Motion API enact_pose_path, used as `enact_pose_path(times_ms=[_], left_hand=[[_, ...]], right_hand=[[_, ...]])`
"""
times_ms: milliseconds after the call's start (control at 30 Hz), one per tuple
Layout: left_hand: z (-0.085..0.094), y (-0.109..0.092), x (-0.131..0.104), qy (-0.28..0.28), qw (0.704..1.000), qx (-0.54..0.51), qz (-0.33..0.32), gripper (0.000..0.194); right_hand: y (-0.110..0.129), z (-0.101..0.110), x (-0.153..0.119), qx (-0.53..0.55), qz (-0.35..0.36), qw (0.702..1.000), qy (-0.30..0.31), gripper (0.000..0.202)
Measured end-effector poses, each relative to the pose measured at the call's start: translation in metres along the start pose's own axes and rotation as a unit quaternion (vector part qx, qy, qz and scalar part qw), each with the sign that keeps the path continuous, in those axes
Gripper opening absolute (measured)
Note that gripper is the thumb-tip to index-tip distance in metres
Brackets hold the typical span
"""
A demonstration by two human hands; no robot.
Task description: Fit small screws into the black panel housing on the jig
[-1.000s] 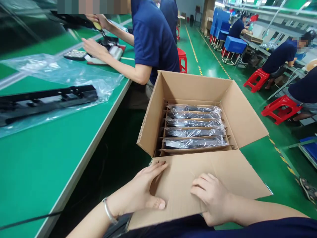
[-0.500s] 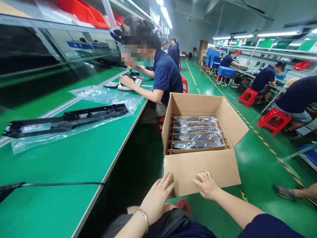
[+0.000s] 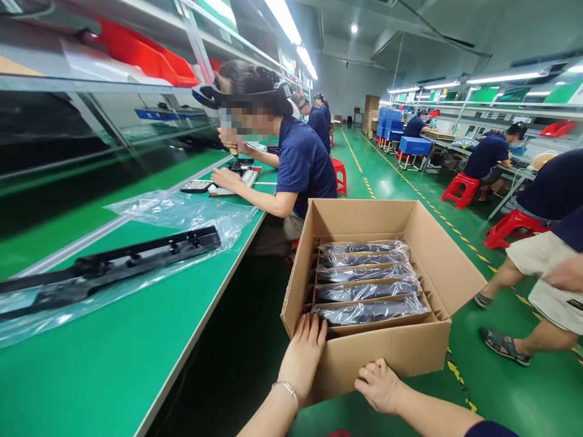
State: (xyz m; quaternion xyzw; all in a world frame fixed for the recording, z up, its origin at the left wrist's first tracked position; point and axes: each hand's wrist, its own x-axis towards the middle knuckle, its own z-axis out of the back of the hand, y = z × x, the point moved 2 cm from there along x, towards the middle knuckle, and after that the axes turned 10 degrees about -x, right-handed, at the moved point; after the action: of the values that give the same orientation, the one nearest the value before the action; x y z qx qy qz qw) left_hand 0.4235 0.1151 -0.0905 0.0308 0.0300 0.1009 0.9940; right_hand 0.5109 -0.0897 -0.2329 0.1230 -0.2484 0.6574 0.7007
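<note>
Cardboard box (image 3: 387, 358) under my fingers: plain, no print I can read.
Blue shelf label (image 3: 157, 114): too blurred to read.
Other signs: none legible to me.

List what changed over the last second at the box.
Both hands came off the near flap, now folded down: the left hand lies on the box at its near rim, the right hand against its front wall. The bagged parts stayed in their slots.
</note>
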Motion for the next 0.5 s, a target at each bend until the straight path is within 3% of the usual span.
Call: enact_pose_path(times_ms=[33,100,233,300,367,500], left_hand=[[-0.003,0.002,0.005,0.000,1.000,0.006,0.011,0.060],[-0.011,0.005,0.010,0.003,0.999,0.016,0.027,0.058],[-0.017,0.002,0.008,0.003,0.998,0.031,0.047,0.061],[-0.010,0.001,0.009,-0.002,0.998,0.033,0.046,0.058],[0.002,0.002,0.013,-0.016,0.999,0.031,0.042,0.058],[0.028,0.017,0.022,-0.069,0.993,0.014,0.091,0.076]], right_hand=[[-0.006,0.017,0.007,0.018,-0.006,1.000,0.005,0.017],[-0.032,0.055,0.023,0.028,-0.080,0.996,0.000,0.029],[-0.126,0.118,0.046,-0.095,-0.279,0.953,-0.061,0.035],[-0.172,0.136,0.048,-0.178,-0.345,0.919,-0.064,0.045],[-0.205,0.146,0.048,-0.313,-0.362,0.878,-0.010,0.057],[-0.241,0.157,0.048,-0.445,-0.385,0.808,0.029,0.069]])
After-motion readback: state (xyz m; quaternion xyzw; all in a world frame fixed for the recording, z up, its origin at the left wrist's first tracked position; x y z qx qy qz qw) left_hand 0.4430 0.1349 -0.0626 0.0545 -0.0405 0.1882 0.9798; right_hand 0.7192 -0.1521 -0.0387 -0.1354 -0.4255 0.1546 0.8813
